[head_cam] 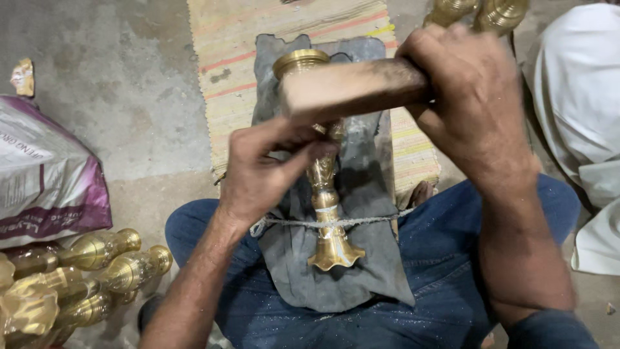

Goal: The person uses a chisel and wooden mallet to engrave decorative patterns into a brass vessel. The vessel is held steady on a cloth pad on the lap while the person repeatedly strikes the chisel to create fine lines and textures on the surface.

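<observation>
A brass lamp stand [325, 213] lies lengthwise on a grey cloth [361, 271] over my lap, tied down by a thin cord [361, 222]. My left hand [265, 168] grips its upper stem, thumb across the shaft. My right hand [471, 103] holds a wooden block [352, 87] level above the stand's round brass top [299, 61]. The block is blurred. My legs in blue jeans [439, 258] are under the cloth.
A striped woven mat [239, 58] covers the concrete floor ahead. Several brass stands [97, 271] are piled at the lower left, beside a pink and white sack [45, 181]. More brass pieces [478, 13] sit at the top. White cloth [581, 97] is on the right.
</observation>
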Motion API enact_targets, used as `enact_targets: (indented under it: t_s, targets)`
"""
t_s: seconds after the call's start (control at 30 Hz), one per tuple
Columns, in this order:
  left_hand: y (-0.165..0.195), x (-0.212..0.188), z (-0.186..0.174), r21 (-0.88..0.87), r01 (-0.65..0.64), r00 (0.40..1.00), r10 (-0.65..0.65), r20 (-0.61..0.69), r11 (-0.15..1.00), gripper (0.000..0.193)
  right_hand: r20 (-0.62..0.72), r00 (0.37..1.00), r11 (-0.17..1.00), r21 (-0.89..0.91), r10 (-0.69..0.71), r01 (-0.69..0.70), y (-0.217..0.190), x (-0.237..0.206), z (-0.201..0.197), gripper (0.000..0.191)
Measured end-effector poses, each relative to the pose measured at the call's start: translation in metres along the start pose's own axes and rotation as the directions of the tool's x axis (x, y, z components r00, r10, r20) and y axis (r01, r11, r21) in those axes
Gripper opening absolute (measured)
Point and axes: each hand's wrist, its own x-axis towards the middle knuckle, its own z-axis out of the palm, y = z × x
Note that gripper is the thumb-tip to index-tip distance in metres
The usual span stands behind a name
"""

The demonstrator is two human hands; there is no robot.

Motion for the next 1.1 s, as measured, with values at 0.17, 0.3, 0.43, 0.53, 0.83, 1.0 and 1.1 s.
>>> enact_targets:
  t_s: [0.17, 0.3, 0.43, 0.53, 0.83, 1.0, 1.1]
  targets:
    - [-0.018, -0.016, 0.007, -0.263, 0.133, 0.873, -0.238, -0.425, 0.956, 0.019, 0.180, 0.966, 0.821, 0.513, 0.185, -0.253, -0.011, 0.009, 0.045, 0.078]
    - [-0.015, -0.035, 0.025, 0.001, 0.275, 0.867, -0.247, -0.433, 0.962, 0.021, 0.266, 0.953, 0.811, 0.520, 0.147, -0.270, -0.015, 0.009, 0.071, 0.097]
    - [-0.008, -0.041, 0.034, 0.002, 0.372, 0.832, -0.332, -0.444, 0.928, 0.024, 0.299, 0.945, 0.801, 0.529, 0.134, -0.281, -0.011, 0.011, 0.077, 0.100]
    - [-0.003, -0.039, 0.035, 0.105, 0.339, 0.851, -0.257, -0.458, 0.935, 0.024, 0.278, 0.960, 0.727, 0.650, 0.044, -0.221, -0.001, 0.017, 0.079, 0.098]
    - [0.000, -0.042, 0.044, 0.077, 0.252, 0.865, -0.190, -0.465, 0.965, 0.024, 0.367, 0.929, 0.666, 0.684, 0.039, -0.298, 0.006, 0.012, 0.077, 0.096]
    - [-0.004, -0.040, 0.045, 0.050, 0.280, 0.839, -0.219, -0.498, 0.959, 0.023, 0.398, 0.912, 0.714, 0.610, 0.097, -0.342, -0.011, 0.014, 0.074, 0.104]
    - [0.003, -0.040, 0.045, 0.040, 0.235, 0.844, -0.184, -0.503, 0.971, 0.020, 0.404, 0.913, 0.581, 0.729, 0.059, -0.361, -0.007, 0.018, 0.076, 0.102]
